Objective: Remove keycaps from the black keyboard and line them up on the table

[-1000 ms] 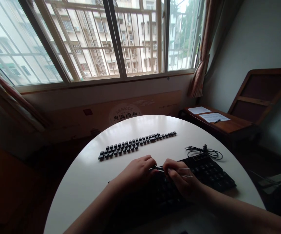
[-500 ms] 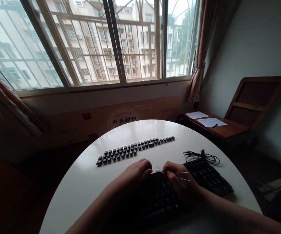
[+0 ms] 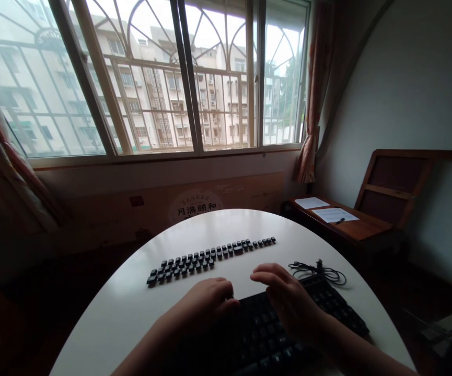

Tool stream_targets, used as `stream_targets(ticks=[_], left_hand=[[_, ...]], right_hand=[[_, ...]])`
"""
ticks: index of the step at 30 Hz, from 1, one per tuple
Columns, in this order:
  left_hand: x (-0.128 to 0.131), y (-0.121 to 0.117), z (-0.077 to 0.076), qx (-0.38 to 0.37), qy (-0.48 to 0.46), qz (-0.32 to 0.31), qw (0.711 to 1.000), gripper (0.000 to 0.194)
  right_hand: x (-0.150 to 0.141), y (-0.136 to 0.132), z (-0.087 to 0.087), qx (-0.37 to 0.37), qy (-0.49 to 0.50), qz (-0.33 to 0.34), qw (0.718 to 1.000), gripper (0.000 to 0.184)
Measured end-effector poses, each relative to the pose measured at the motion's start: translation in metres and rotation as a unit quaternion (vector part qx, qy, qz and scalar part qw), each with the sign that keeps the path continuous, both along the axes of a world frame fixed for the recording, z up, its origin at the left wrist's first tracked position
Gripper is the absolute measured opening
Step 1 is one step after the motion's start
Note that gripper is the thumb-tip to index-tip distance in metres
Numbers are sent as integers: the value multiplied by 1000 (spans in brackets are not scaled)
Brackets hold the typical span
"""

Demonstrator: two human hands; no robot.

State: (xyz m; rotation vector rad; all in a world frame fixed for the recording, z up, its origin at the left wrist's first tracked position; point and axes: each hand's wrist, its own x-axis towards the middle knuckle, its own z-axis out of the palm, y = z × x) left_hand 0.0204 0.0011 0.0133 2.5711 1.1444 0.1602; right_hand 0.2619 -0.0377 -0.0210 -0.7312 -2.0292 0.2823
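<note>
Loose keycaps: off, in rows, mid-frame
Keyboard: caps still seated, lower centre-right
Left hand: I curl it; contents unclear
Right hand: my fingers loosely extended, hold hidden

Right hand: earlier curled about a thin wire tool; now loosened, fingers extended leftward, tool out of sight. Left hand: formerly at the tool's tip, now left and nearer of those fingers. Window grille: arched upper part in fuller view.
</note>
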Motion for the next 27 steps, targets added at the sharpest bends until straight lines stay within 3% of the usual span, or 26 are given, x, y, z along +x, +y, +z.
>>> stream_targets(ticks=[5, 10, 19, 23, 27], left_hand=[[2, -1, -4, -77, -98, -36, 992, 27], [4, 6, -15, -136, -153, -57, 977, 35], [2, 8, -19, -176, -189, -83, 962, 39], [0, 9, -18, -143, -175, -74, 971, 39], [-7, 14, -19, 1, -56, 21, 998, 39]], right_hand=[[-7, 7, -15, 26, -81, 19, 996, 39], [-15, 7, -29, 17, -78, 13, 997, 27], [-20, 6, -30, -8, -73, 14, 997, 21], [-20, 2, -19, -31, -84, 14, 996, 17], [-9, 10, -12, -80, -74, -30, 994, 19]])
